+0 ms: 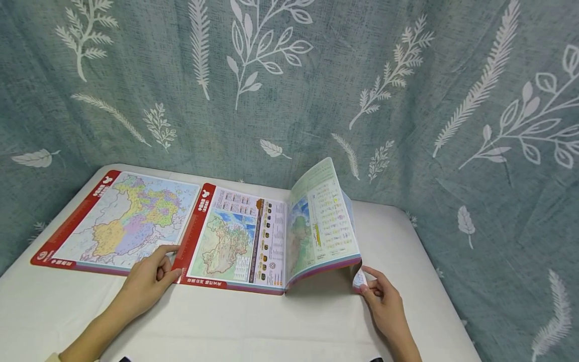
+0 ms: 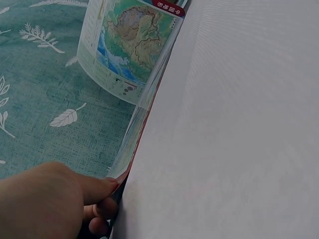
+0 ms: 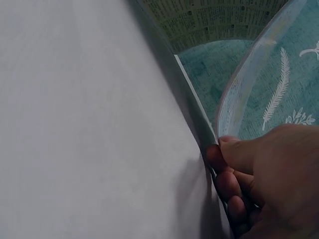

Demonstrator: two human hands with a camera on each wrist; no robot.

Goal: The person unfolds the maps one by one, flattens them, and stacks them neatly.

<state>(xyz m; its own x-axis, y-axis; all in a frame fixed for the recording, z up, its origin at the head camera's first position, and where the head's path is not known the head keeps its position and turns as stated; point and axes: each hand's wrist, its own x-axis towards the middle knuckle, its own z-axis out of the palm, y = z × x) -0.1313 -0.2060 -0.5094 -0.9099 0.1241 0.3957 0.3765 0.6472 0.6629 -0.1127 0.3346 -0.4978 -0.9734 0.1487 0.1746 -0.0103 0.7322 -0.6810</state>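
Observation:
A folding map (image 1: pixel 267 241) with a red strip down its left side lies open on the table. Its right panel (image 1: pixel 321 216) is lifted and curves upward. My left hand (image 1: pixel 147 276) pinches the map's lower left edge between thumb and fingers; the left wrist view also shows this hand (image 2: pixel 55 204) at that edge. My right hand (image 1: pixel 384 301) pinches a corner of a sheet (image 1: pixel 360 280) beneath the lifted panel. In the right wrist view, thumb and forefinger of this hand (image 3: pixel 279 184) grip a curved sheet edge (image 3: pixel 232 107), with the other fingers curled below.
A second map (image 1: pixel 135 221), with coloured regions and a red side strip, lies flat at the left, against the folding map's edge. Both lie on a white-covered table (image 1: pixel 235 327). A green leaf-patterned curtain (image 1: pixel 289 100) hangs behind the table and along its right side.

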